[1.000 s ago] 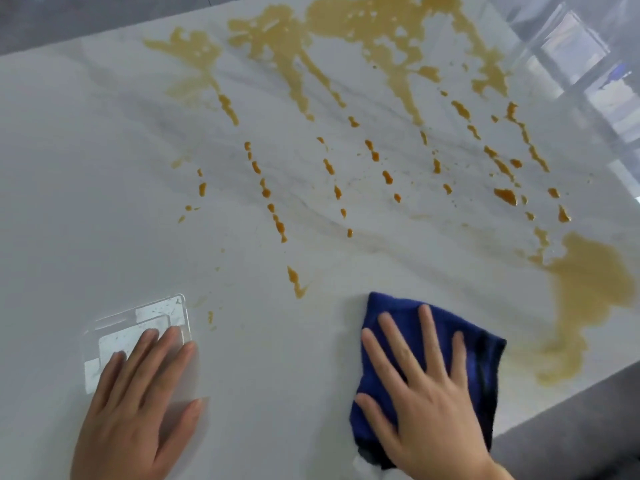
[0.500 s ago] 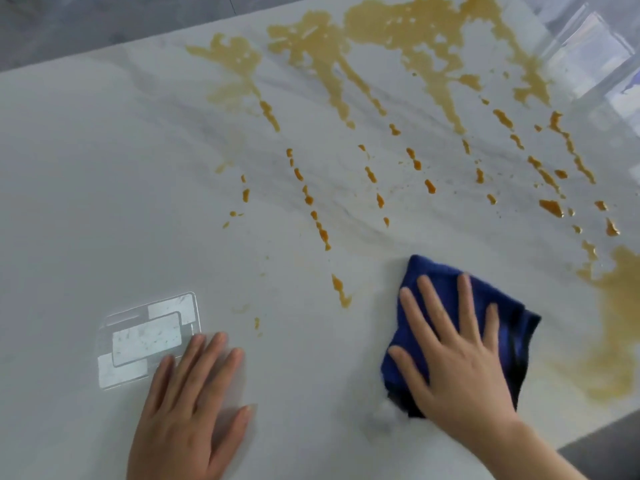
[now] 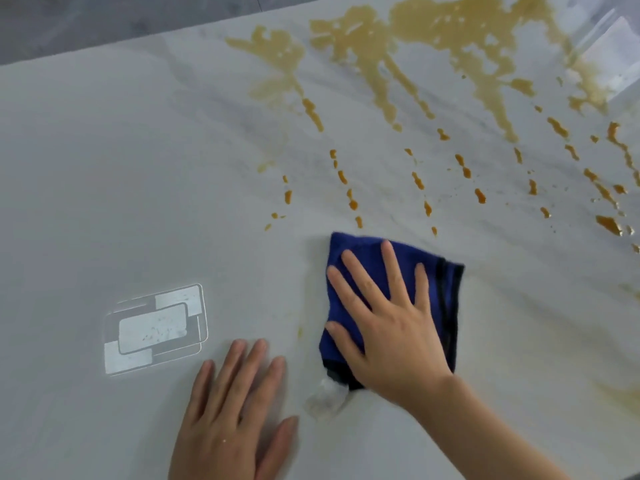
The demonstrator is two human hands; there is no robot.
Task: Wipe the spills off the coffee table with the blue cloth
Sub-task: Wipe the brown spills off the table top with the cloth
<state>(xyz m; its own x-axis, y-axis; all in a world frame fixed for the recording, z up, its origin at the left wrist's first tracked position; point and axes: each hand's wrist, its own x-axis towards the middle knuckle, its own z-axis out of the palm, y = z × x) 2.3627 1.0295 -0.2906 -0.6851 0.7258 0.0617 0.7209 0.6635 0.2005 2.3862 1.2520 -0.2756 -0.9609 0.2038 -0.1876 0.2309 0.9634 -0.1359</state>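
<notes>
On the near half of the coffee table (image 3: 104, 168), the right hand (image 3: 388, 323) is pressing the folded blue cloth (image 3: 440, 289) flat, fingers straight and spread. The cloth is lying just below the nearest amber drips of the spills (image 3: 450, 46), which are covering the far and right portions of the marble top. The left hand (image 3: 235, 410) is resting flat, fingers extended, beside a bright rectangular reflection (image 3: 156, 329).

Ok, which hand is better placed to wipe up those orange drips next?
The right hand. It already presses flat on the blue cloth, whose far edge lies just short of the nearest drips. The left hand rests bare on the table, off the cloth.
</notes>
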